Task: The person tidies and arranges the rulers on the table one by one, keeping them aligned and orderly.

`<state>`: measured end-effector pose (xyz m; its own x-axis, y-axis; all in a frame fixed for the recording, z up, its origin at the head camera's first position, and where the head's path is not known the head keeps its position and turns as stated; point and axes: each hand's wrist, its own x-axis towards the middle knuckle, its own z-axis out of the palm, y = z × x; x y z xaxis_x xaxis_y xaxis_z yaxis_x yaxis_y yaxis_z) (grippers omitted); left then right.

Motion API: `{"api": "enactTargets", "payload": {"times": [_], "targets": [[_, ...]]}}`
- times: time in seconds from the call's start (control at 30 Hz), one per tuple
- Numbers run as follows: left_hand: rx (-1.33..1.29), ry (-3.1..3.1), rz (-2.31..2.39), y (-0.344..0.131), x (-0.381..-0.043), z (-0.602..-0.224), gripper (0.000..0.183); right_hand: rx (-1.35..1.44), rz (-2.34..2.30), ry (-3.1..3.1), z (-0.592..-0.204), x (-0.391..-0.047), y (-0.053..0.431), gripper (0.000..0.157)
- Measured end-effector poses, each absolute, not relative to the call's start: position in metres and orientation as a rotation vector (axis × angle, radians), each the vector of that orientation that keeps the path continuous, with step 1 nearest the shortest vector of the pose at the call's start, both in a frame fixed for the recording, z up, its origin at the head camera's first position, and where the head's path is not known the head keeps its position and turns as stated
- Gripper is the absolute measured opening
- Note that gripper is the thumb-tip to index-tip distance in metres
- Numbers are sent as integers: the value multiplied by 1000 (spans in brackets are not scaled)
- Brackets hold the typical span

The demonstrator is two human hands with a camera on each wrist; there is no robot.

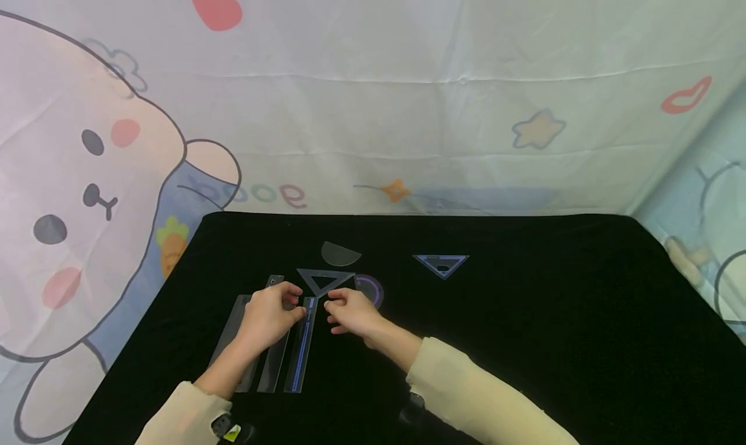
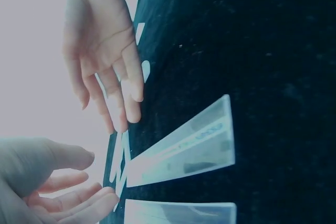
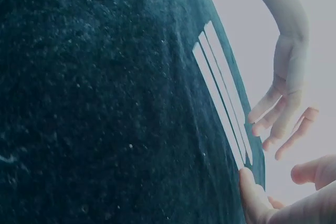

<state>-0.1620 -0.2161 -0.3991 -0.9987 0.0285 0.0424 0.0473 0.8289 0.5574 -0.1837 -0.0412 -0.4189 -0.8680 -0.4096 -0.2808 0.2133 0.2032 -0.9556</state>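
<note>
My left hand (image 1: 270,312) hovers over the upper ends of the rulers, its fingers loosely bent around nothing. Just right of it, my right hand (image 1: 355,312) has relaxed fingers and holds nothing. Between the two hands lies the top of a clear ruler with a blue strip (image 1: 301,348). A second clear ruler (image 1: 271,361) lies beside it, partly covered by the left hand. The wider clear ruler (image 1: 230,325) at far left is partly hidden by the left wrist. Beyond the fingertips is a clear set square (image 1: 305,275), with a purple-marked protractor (image 1: 377,291) at its right corner.
A plain clear half-round protractor (image 1: 340,256) lies behind the set square. Farther right on the black cloth (image 1: 524,328) is a blue-edged set square (image 1: 428,261). A printed curtain (image 1: 373,108) hangs behind the table.
</note>
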Motion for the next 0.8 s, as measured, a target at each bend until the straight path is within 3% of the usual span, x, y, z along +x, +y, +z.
{"api": "enactTargets", "payload": {"times": [0.27, 0.8], "targets": [[-63, -2885, -1007, -219, -177, -399, 29, -105, -1772, 1996, -421, -195, -37, 47], [220, -2869, -1218, -223, -215, -400, 38, 45, -1859, 1918, -422, -209, -33, 49]]}}
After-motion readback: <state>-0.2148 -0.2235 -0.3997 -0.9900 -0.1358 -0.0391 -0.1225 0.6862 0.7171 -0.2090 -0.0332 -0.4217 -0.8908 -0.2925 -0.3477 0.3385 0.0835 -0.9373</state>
